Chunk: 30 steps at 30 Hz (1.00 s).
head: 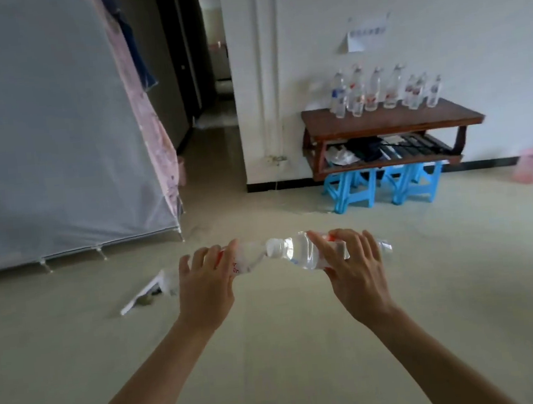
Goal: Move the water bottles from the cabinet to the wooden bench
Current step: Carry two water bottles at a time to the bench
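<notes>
Both hands (206,282) hold bottles (299,252) over pale floor (289,346) (bench (391,121) ahead).

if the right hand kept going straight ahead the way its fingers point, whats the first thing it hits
Probably nothing soon: the right hand, holding a bottle, points up and slightly left over bare floor. First in that line looks like the white wall corner, left of the wooden bench; depth is unclear.

You hold two clear water bottles lying sideways, caps meeting: the left bottle (241,259) and the right bottle (309,253). Far right, the wooden bench (391,121) carries a standing row of bottles (384,91) against the wall.
</notes>
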Available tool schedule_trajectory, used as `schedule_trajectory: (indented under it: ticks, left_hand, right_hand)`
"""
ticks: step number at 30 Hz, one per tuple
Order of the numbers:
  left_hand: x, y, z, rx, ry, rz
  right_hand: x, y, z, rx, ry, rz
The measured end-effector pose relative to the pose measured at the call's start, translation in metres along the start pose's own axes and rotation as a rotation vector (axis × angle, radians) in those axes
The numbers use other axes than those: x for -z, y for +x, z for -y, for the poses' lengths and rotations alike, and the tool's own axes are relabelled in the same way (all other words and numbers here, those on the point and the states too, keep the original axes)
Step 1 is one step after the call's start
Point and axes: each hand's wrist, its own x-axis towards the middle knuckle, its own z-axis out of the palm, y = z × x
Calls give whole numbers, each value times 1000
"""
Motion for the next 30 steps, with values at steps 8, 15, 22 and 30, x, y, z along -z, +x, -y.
schedule_trajectory:
  ticks: [8,15,22,30]
  left_hand:
    - [-106,179,-104,-249,-135,19]
    - [-204,342,-197,-335,-168,39]
    - [-273,490,-240,-300,-173,18]
    - [-410,663,-256,-311,-215,-35]
  right_hand:
    - [-11,19,-163,-240,-226,-74]
    - [-54,72,-347,-378,-269,-59]
    - [-95,175,-494,-361,-265,-42]
    - [-215,284,-640,-282,-277,-8]
